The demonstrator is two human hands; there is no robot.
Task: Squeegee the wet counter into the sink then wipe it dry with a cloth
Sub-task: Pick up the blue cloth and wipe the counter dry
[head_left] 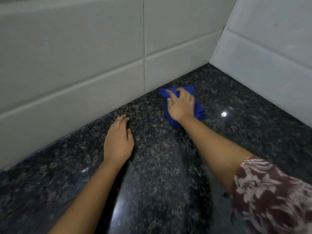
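Right hand (179, 105) presses the blue cloth (200, 111) flat by the wall, left hand (118, 141) braces open-palmed on the counter (253, 124); overlapping strokes should serve best.

We see a dim, slightly soft picture. The granite counter (168, 166) shows small bright glare spots and a pale reflection streak. The patterned sleeve (273, 196) is blurred, and the wall tiles (76, 56) bend at the edges.

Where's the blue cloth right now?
In the head view, the blue cloth lies on the dark granite counter right of centre, pressed under the right hand, close to the tiled back wall near the corner.
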